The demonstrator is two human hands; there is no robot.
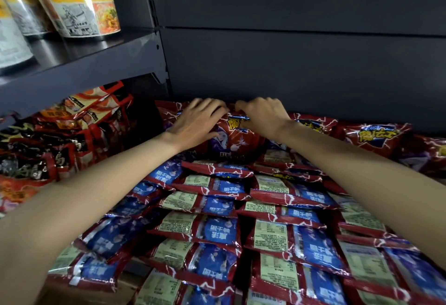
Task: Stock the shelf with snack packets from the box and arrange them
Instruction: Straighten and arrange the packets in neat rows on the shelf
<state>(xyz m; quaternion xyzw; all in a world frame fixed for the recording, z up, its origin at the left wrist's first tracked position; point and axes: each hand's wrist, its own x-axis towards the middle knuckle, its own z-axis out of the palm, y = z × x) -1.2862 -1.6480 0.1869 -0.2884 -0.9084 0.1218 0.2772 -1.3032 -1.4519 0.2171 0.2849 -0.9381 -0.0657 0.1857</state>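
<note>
Both my arms reach to the back of the shelf. My left hand (198, 121) and my right hand (263, 116) grip the top edge of an upright red snack packet (235, 140) with a purple figure on its front, against the dark back panel. In front of it lie several rows of the same red and blue packets (217, 227), back side up and overlapping. More upright packets (376, 138) stand along the back to the right. The box is not in view.
Red and black noodle packs (60, 140) fill the neighbouring bay to the left. Above them a dark shelf (96, 63) carries yellow cup noodles (82, 2). The dark back panel (289, 51) rises behind the packets.
</note>
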